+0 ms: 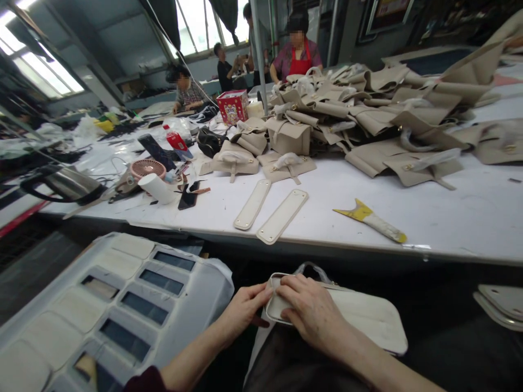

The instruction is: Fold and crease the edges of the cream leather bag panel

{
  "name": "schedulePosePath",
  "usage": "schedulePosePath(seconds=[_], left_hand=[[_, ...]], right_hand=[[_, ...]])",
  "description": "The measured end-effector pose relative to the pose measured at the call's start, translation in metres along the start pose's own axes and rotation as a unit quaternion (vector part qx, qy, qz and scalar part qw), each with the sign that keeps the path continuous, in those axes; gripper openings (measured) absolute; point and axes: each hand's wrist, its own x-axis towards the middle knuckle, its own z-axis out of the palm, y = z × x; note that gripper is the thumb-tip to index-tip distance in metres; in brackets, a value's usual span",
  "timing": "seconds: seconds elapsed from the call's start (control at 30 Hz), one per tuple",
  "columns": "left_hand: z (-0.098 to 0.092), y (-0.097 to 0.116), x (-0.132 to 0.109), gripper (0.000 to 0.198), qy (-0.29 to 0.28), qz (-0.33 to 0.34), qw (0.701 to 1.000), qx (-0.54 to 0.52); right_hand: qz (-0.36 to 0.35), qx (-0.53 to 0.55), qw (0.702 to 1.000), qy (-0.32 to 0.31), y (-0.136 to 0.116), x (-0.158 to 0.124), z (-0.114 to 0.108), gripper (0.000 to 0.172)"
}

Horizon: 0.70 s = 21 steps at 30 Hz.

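A cream handbag [368, 316] lies across my lap, its long rounded panel reaching out to the right. A wrapped handle shows behind it. My left hand [249, 307] is closed on the raised rim at the bag's left end, thumb on top and fingers partly hidden below. Over the same end bends my right hand [310, 307], its fingers pressing down inside the rim; their tips are partly hidden. On the table edge beyond lie two oblong cream panels [281, 216] with metal studs at the corners. A yellow-ended tool [379, 222] with a wrapped handle lies to their right.
Beige bag pieces [368, 120] are heaped on the white table [318, 228]. A kettle [67, 184], a pink fan [147, 170], a white cup [157, 188] and a phone [188, 196] stand or lie left. A grey slotted rack [204, 294] is beside me. Several people work behind.
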Motion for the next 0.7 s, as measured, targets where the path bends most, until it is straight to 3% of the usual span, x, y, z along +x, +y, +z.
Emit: schedulePosePath(seconds=[0.27,0.7], left_hand=[[0.0017,0.0007,0.0070,0.051,0.002,-0.030,0.999,0.040],[0.0064,-0.0060,0.0097,0.051,0.020,-0.022,0.998,0.060]], right_hand=[[-0.004,0.010,1.000,0.015,0.0046,-0.0015,-0.0001,0.016],[-0.007,0.013,1.000,0.009,0.0072,0.0000,0.0033,0.017]])
